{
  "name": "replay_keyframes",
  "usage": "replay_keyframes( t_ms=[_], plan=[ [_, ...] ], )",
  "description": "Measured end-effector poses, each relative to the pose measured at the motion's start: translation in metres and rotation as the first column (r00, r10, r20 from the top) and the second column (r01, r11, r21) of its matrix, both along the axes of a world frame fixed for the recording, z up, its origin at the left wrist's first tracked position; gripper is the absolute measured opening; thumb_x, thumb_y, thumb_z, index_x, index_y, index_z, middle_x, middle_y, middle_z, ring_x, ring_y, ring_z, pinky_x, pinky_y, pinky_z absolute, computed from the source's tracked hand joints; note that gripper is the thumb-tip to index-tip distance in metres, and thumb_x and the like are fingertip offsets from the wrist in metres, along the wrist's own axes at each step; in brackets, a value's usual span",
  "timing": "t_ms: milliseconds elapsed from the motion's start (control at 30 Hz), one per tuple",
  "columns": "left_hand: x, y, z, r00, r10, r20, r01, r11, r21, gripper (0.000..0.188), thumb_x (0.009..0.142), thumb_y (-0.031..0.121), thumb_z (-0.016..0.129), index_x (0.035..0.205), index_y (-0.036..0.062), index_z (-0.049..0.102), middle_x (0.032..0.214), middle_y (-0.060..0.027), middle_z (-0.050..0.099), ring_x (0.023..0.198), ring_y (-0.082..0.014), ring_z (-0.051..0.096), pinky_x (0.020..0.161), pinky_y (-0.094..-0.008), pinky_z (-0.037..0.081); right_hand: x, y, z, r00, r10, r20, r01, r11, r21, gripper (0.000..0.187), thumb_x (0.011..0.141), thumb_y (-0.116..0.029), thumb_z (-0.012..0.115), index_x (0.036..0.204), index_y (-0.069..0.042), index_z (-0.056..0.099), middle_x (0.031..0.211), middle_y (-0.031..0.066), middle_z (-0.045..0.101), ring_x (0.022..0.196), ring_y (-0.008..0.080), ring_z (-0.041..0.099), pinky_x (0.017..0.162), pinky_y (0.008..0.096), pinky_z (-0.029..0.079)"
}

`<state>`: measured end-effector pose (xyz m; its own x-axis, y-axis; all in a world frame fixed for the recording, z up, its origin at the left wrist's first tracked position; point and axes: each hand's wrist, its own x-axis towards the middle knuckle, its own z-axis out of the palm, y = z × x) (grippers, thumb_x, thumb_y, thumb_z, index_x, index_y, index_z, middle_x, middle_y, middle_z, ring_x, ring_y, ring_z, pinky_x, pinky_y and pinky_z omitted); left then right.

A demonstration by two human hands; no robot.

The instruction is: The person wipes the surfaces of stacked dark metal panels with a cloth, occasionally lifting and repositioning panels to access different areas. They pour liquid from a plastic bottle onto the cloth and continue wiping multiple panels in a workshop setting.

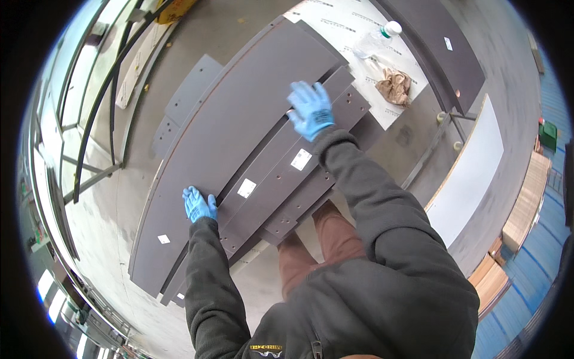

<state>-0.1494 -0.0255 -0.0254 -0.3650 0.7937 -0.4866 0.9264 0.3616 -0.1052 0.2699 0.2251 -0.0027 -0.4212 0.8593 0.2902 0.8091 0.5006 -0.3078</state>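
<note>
A stack of long, dark grey-brown panels [239, 110] lies in front of me, its boards overlapping in steps. My left hand [200, 205], in a blue glove, rests on the left part of the large panel with fingers stretched out. Further up, my right hand [311, 110], also blue-gloved, lies spread over the gap between the large panel and a narrower drilled panel [269, 170]. Neither hand is wrapped round anything. White labels [246, 188] and small drilled holes mark the narrower boards.
At the back, a plastic bottle [371, 43] and a crumpled brown cloth or paper [394, 87] sit on a white printed sheet [329, 21]. Another dark panel [436, 45] lies at upper right, above a white board [469, 173]. A metal frame rack [89, 167] stands left.
</note>
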Motion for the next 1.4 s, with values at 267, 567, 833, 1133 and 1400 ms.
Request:
replay_keyframes(
  t_ms=[267, 567, 833, 1133, 1400],
  plan=[
    [0.0, -0.001, -0.016, 0.998, 0.015, -0.057, -0.019, 0.996, -0.084, 0.087, 0.099, 0.033, 0.065, 0.164, -0.0069, 0.024, 0.171, -0.0341, 0.023, 0.159, -0.0491, 0.024, 0.131, -0.0509, 0.023, 0.248, 0.01, -0.047, 0.514, -0.805, 0.295, 0.839, 0.544, 0.022, 0.058, 0.084, -0.019, 0.077, 0.14, -0.014, 0.062, 0.154, 0.0123, 0.055, 0.146, 0.0308, 0.049, 0.119, 0.057, 0.035],
    [-0.002, 0.005, -0.013, 0.997, -0.024, -0.072, 0.012, 0.986, -0.167, 0.086, 0.099, 0.031, 0.064, 0.162, -0.0109, 0.025, 0.17, -0.0373, 0.021, 0.16, -0.0485, 0.022, 0.133, -0.0489, 0.02, 0.326, 0.044, -0.086, 0.52, -0.7, 0.489, 0.854, 0.41, -0.321, 0.06, 0.088, -0.022, 0.074, 0.146, -0.013, 0.059, 0.141, 0.0132, 0.067, 0.136, 0.0343, 0.06, 0.114, 0.0468, 0.046],
    [0.037, 0.062, 0.013, 0.997, 0.048, -0.058, -0.059, 0.973, -0.222, 0.081, 0.094, 0.041, 0.063, 0.155, -0.0075, 0.043, 0.164, -0.0301, 0.039, 0.156, -0.0435, 0.032, 0.13, -0.0486, 0.027, 0.368, 0.019, -0.016, 0.334, -0.902, -0.273, 0.455, 0.408, -0.791, 0.03, 0.09, -0.01, 0.065, 0.116, 0.003, 0.074, 0.108, 0.0156, 0.077, 0.096, 0.027, 0.074, 0.091, 0.0394, 0.058],
    [0.279, 0.055, 0.168, 0.414, -0.691, 0.593, 0.193, 0.703, 0.684, 0.104, 0.086, 0.056, 0.081, 0.162, -0.0012, 0.038, 0.165, -0.0299, 0.038, 0.154, -0.0456, 0.036, 0.127, -0.051, 0.031, 0.242, -0.142, 0.209, 0.481, -0.763, -0.431, -0.588, 0.084, -0.804, 0.034, 0.106, -0.016, 0.063, 0.131, 0.006, 0.067, 0.129, 0.0147, 0.071, 0.117, 0.0232, 0.069, 0.106, 0.0368, 0.055],
    [0.29, -0.031, 0.278, -0.169, 0.299, 0.939, 0.079, 0.954, -0.289, 0.072, 0.095, 0.031, 0.082, 0.148, -0.0086, 0.054, 0.134, -0.017, 0.068, 0.118, -0.0231, 0.068, 0.105, -0.0374, 0.055, 0.151, -0.218, 0.292, 0.725, -0.451, -0.521, -0.547, 0.084, -0.833, 0.049, 0.1, -0.022, 0.074, 0.14, 0.005, 0.064, 0.134, 0.0133, 0.069, 0.123, 0.0219, 0.065, 0.111, 0.035, 0.05]
  ],
)
